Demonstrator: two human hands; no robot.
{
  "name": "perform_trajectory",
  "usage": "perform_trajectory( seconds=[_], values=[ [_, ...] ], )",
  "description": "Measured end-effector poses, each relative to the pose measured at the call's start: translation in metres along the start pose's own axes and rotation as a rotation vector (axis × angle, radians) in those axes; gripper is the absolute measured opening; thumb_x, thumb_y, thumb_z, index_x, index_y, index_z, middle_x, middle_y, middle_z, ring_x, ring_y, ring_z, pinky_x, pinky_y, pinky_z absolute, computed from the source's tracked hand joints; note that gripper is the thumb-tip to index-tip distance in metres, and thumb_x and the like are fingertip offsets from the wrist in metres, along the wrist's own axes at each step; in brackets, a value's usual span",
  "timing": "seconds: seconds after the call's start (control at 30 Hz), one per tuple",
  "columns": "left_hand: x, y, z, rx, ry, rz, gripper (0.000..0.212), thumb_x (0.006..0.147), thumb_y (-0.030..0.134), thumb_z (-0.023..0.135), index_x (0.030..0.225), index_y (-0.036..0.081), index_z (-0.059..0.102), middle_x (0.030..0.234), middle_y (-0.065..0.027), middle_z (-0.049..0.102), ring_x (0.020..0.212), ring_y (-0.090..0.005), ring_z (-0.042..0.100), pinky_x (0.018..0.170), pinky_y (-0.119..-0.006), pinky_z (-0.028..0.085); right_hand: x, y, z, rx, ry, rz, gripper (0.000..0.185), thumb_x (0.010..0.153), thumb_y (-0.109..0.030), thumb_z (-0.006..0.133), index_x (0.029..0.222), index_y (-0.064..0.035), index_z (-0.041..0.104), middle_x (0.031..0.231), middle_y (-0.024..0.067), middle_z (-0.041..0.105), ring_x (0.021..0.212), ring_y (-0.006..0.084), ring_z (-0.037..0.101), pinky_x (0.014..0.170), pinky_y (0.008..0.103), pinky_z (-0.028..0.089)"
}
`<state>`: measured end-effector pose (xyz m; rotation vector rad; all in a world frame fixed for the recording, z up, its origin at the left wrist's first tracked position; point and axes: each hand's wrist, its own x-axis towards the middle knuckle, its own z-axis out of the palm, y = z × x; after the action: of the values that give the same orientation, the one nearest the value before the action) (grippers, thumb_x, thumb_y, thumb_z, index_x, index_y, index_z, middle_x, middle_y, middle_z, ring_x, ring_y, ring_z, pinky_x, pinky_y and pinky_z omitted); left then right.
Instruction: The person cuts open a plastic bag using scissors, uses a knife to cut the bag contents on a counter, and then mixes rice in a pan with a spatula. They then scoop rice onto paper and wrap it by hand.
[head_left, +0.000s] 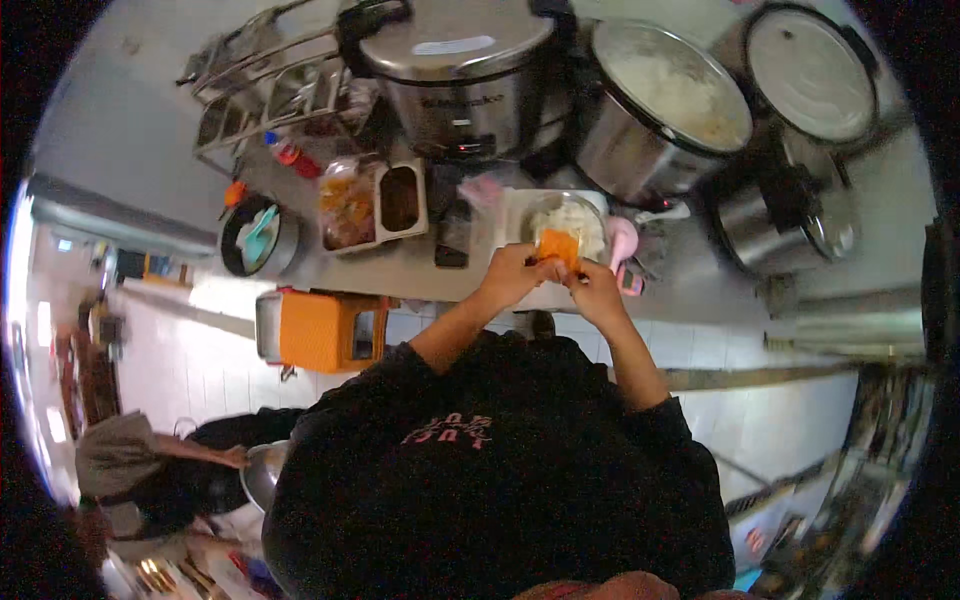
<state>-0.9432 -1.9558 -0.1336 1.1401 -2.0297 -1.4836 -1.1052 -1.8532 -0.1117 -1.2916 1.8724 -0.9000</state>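
Observation:
An orange packet (559, 246), small and flat, is held between my left hand (516, 274) and my right hand (598, 291), with the fingertips of both hands at its lower edge. Right behind it stands a round bowl of white rice (577, 217), partly covered by the packet and my hands. The bowl rests on a white tray or board (514, 206). A pink rice paddle (622, 241) lies just to the right of the bowl, near a small pink device with a display (630, 281).
Behind stand a large closed rice cooker (457, 97) and an open pot of rice (667, 90). To the left are a container of packets (347, 210), a steel container of dark sauce (399, 199) and a black pot (259, 236). An orange stool (322, 330) and another person (127, 457) are at lower left.

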Motion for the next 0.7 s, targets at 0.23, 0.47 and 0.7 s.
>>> perform_trajectory(
  seconds=[0.23,0.47,0.7],
  values=[
    [-0.03,0.014,-0.034,-0.115,0.326,-0.162,0.035,0.091,0.036,0.072,0.088,0.001,0.071,0.062,-0.0075,0.064,0.054,-0.0114,0.058,0.052,-0.031,0.046,0.057,-0.037,0.016,-0.031,-0.262,-0.27,0.037,0.095,-0.036,0.065,0.093,-0.0004,0.071,0.09,0.0204,0.068,0.084,0.0362,0.067,0.075,0.0421,0.051],
    [-0.062,-0.011,-0.078,-0.008,0.503,-0.237,0.044,0.09,0.042,0.071,0.09,-0.002,0.07,0.068,-0.0107,0.069,0.054,-0.0168,0.063,0.053,-0.036,0.049,0.084,-0.076,0.066,-0.032,-0.519,-0.305,0.024,0.095,-0.022,0.065,0.1,0.0008,0.071,0.094,0.0195,0.069,0.086,0.034,0.068,0.077,0.0393,0.052],
    [-0.113,-0.039,-0.158,-0.147,0.687,-0.238,0.034,0.091,0.032,0.072,0.094,-0.002,0.072,0.069,-0.0106,0.069,0.056,-0.0138,0.062,0.054,-0.033,0.049,0.095,-0.144,0.158,0.033,-0.607,-0.46,0.032,0.098,-0.028,0.064,0.101,0.0023,0.071,0.091,0.0134,0.072,0.084,0.0224,0.067,0.078,0.0371,0.05]
  ],
)
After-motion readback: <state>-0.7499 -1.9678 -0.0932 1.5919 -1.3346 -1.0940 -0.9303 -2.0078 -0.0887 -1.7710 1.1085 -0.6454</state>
